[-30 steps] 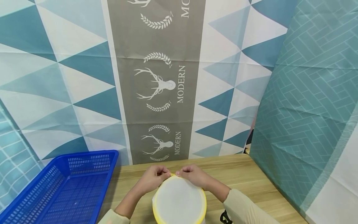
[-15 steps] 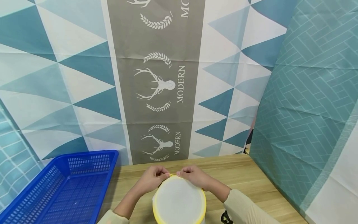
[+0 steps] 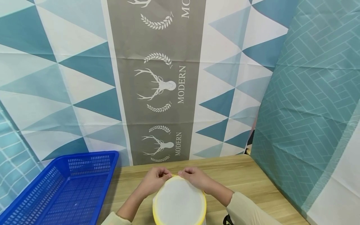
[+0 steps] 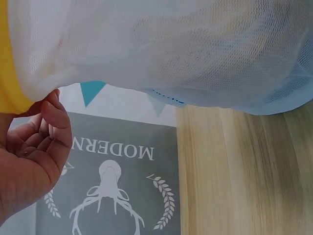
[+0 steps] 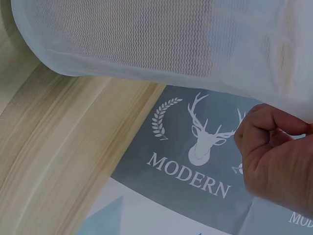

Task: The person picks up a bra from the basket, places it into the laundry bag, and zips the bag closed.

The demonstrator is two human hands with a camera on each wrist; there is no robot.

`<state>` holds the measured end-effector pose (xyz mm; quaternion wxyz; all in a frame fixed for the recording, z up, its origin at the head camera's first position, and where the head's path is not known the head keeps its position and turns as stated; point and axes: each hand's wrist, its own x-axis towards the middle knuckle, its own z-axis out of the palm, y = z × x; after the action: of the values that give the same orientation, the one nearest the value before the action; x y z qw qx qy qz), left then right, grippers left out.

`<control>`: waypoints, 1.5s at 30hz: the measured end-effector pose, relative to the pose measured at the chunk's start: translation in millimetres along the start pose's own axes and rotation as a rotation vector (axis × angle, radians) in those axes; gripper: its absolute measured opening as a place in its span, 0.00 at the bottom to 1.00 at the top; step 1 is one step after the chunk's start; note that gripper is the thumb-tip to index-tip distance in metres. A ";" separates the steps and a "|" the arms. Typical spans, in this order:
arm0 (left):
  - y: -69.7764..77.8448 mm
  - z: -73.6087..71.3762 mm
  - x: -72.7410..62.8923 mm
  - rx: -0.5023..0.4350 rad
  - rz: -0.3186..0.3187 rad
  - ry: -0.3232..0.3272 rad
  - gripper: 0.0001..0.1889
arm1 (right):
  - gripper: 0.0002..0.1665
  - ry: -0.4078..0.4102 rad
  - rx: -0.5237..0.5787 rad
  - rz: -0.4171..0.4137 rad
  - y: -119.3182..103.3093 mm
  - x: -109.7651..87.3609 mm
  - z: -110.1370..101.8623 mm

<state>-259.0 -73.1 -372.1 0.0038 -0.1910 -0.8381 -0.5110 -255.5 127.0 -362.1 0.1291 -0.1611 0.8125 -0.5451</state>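
A round white mesh laundry bag [image 3: 180, 201] with a yellow trim [image 3: 205, 207] stands at the table's front, its flat top facing up. At the far side of that trim, my left hand [image 3: 154, 181] pinches the edge between thumb and fingers. Close beside it my right hand [image 3: 197, 178] pinches the same edge, with a short stretch of yellow between the fingertips. In the left wrist view the sheer mesh side [image 4: 205, 54] hangs down past the hand. The right wrist view has the curled right hand [image 5: 281, 152] next to the mesh wall [image 5: 137, 44].
A blue plastic basket [image 3: 108, 184] with perforated sides stands on the left. Beneath everything is a wood-grain table [image 3: 225, 168]. A patterned cloth [image 3: 157, 109] hangs behind it, and a teal one [image 3: 303, 109] on the right. Something black [image 3: 227, 219] shows near the right sleeve.
The right fingertips have shifted slightly right along the yellow trim, widening the gap to the left ones. The bag has moved a touch to the left.
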 end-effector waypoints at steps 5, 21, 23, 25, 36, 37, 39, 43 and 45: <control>2.1 -0.2 -0.4 0.006 0.010 0.004 0.07 | 0.22 0.042 -0.069 -0.031 -1.0 -1.5 2.7; 1.7 -5.7 1.4 0.048 0.023 -0.044 0.08 | 0.16 0.080 -0.121 -0.115 3.1 -0.4 -0.1; 1.8 -6.5 1.2 0.040 0.019 -0.061 0.08 | 0.17 0.076 -0.118 -0.113 3.8 -0.3 -0.6; 1.7 -7.1 0.9 0.025 0.015 -0.077 0.08 | 0.17 0.075 -0.117 -0.110 3.9 -0.5 -1.1; 7.9 -9.7 -3.0 0.016 0.001 -0.136 0.08 | 0.17 0.081 -0.119 -0.116 3.0 -1.2 -1.2; 9.3 -9.9 -3.2 0.022 -0.002 -0.138 0.08 | 0.17 0.084 -0.120 -0.116 3.0 -1.1 -1.0; 11.6 -10.2 -4.0 0.032 -0.009 -0.140 0.08 | 0.18 0.090 -0.124 -0.117 3.3 -0.8 -0.5; 14.6 -10.2 -5.2 0.072 -0.015 -0.129 0.07 | 0.18 0.104 -0.144 -0.120 3.6 -0.8 0.9; 15.7 -9.8 -4.9 0.125 0.003 -0.111 0.07 | 0.18 0.110 -0.155 -0.123 3.4 -1.3 1.7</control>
<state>-251.3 -76.7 -355.0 -0.0299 -0.2196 -0.8671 -0.4462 -254.1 127.3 -365.8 0.0378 -0.1902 0.8467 -0.4954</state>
